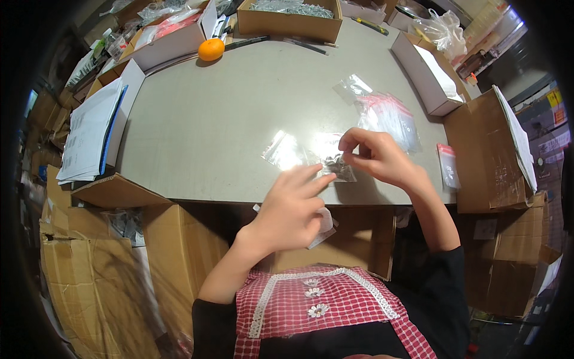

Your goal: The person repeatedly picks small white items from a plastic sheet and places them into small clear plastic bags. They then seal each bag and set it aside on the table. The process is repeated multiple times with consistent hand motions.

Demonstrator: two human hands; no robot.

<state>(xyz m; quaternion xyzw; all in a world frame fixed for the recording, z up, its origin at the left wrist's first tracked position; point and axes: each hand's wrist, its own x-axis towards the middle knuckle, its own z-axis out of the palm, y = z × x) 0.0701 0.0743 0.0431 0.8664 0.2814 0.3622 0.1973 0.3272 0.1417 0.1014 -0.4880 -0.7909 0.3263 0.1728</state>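
Observation:
A small clear zip bag [334, 168] with dark metallic pieces in it lies near the table's front edge. My left hand [291, 208] reaches over that edge, its forefinger and middle finger spread, their tips at the bag's left side. Over the bag's right side, my right hand [379, 157] has thumb and forefinger close together; whether they pinch anything is hidden. Left of the bag lies another clear zip bag [287, 150], shining with glare. Below my left hand, a whitish plastic piece and paper [322, 238] show in part.
A pile of red-topped zip bags [388, 116] lies beyond my right hand, and another zip bag [447, 168] sits by the right cardboard box [484, 152]. Farther back are an orange fruit [211, 50], pens [307, 46], a utility knife [370, 26] and a box of screws [289, 27].

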